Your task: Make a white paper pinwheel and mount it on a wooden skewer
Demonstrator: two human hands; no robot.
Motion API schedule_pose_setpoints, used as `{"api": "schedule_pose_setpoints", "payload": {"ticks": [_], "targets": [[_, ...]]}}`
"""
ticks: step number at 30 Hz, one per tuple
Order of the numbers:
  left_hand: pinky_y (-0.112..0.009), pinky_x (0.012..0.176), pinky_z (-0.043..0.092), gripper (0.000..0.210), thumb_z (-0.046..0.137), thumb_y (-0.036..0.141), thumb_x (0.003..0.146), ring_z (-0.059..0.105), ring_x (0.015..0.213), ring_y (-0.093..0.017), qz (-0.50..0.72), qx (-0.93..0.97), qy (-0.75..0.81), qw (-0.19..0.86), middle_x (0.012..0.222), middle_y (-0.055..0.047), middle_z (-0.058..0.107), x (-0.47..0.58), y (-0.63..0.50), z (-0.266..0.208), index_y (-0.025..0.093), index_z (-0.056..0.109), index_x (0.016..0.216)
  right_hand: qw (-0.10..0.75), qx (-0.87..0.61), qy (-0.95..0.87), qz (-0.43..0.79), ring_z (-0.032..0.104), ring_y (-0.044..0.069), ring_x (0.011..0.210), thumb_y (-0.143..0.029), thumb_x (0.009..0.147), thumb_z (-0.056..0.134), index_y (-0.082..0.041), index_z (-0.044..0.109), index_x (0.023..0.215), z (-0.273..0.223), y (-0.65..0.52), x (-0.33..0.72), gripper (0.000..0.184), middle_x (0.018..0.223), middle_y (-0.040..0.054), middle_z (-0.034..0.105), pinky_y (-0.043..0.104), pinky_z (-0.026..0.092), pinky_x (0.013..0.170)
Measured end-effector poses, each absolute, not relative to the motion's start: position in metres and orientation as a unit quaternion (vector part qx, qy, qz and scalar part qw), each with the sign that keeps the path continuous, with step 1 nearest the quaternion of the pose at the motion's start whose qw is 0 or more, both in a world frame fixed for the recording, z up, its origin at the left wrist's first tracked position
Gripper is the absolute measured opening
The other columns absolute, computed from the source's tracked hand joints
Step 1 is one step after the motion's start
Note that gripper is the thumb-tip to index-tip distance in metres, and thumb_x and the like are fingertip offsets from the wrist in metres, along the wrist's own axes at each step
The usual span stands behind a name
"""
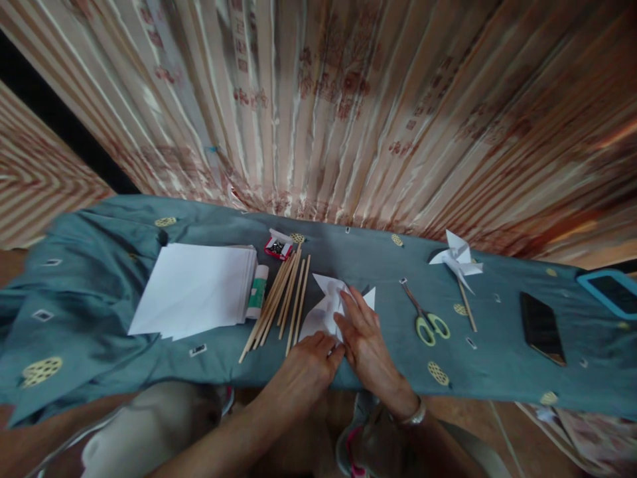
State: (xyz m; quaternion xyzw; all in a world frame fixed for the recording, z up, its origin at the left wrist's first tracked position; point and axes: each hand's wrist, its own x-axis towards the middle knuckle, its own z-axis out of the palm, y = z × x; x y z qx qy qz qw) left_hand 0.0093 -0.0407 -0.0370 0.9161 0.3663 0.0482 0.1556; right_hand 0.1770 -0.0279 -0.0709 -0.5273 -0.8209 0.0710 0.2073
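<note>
A white paper pinwheel shape (pixel 323 309) with pointed corners lies on the cloth-covered table before me. My left hand (pixel 314 362) is at its lower edge, fingers curled and closed on the paper. Across its right side rests my right hand (pixel 365 342), open, with the fingers stretched out over the folded part. The hands partly hide the middle of the paper. Just left of it lie several thin wooden sticks (pixel 279 302). Scissors (pixel 425 318) with yellow-green handles lie to the right of my right hand.
On the left are a stack of white paper (pixel 196 289), a glue stick (pixel 257 292) and a small red box of pins (pixel 279 245). To the right sit a finished pinwheel (pixel 458 259) on a stick, a dark phone (pixel 541 326) and a blue-framed device (pixel 610 292). A curtain (pixel 318 133) hangs behind.
</note>
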Motion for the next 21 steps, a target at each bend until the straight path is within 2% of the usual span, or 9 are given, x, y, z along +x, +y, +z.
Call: {"api": "schedule_pose_setpoints", "payload": {"ticks": [5, 10, 12, 18, 21], "targets": [[-0.034, 0.078, 0.053, 0.012, 0.051, 0.011, 0.093, 0.062, 0.089, -0.021, 0.051, 0.916, 0.368, 0.149, 0.095, -0.007, 0.067, 0.007, -0.039, -0.035, 0.011, 0.063, 0.095, 0.241, -0.52, -0.818, 0.06, 0.026, 0.028, 0.148, -0.013, 0.097, 0.036, -0.021, 0.053, 0.134, -0.076, -0.025, 0.174, 0.042, 0.151, 0.0118, 0.046, 0.056, 0.038, 0.108], [-0.033, 0.074, 0.051, 0.012, 0.05, 0.016, 0.094, 0.06, 0.085, -0.02, 0.071, 0.909, 0.379, 0.157, 0.091, -0.006, 0.064, 0.003, -0.038, -0.039, 0.013, 0.061, 0.089, 0.267, -0.525, -0.807, 0.041, 0.037, 0.026, 0.143, -0.02, 0.099, 0.037, -0.021, 0.034, 0.149, -0.082, -0.022, 0.172, 0.05, 0.151, 0.014, 0.045, 0.05, 0.042, 0.103], [-0.032, 0.073, 0.051, 0.013, 0.052, 0.018, 0.094, 0.06, 0.084, -0.02, 0.066, 0.91, 0.378, 0.155, 0.088, -0.006, 0.064, 0.003, -0.038, -0.041, 0.013, 0.061, 0.087, 0.264, -0.52, -0.812, 0.028, 0.037, 0.026, 0.143, -0.021, 0.1, 0.035, -0.022, 0.032, 0.15, -0.084, -0.021, 0.171, 0.05, 0.151, 0.0133, 0.045, 0.049, 0.043, 0.101], [-0.031, 0.072, 0.051, 0.011, 0.056, 0.018, 0.092, 0.062, 0.084, -0.02, 0.037, 0.907, 0.388, 0.158, 0.09, -0.005, 0.067, 0.004, -0.04, -0.04, 0.014, 0.064, 0.086, 0.266, -0.504, -0.821, 0.021, 0.031, 0.023, 0.146, -0.019, 0.101, 0.032, -0.019, 0.034, 0.149, -0.088, -0.018, 0.17, 0.049, 0.148, 0.0135, 0.048, 0.046, 0.041, 0.104], [-0.032, 0.079, 0.051, 0.011, 0.055, 0.016, 0.092, 0.064, 0.089, -0.02, 0.051, 0.888, 0.421, 0.176, 0.096, -0.005, 0.068, 0.001, -0.04, -0.032, 0.014, 0.065, 0.091, 0.265, -0.5, -0.825, 0.009, 0.028, 0.024, 0.147, -0.016, 0.099, 0.036, -0.019, 0.051, 0.137, -0.082, -0.02, 0.172, 0.042, 0.147, 0.0124, 0.05, 0.048, 0.041, 0.105]]}}
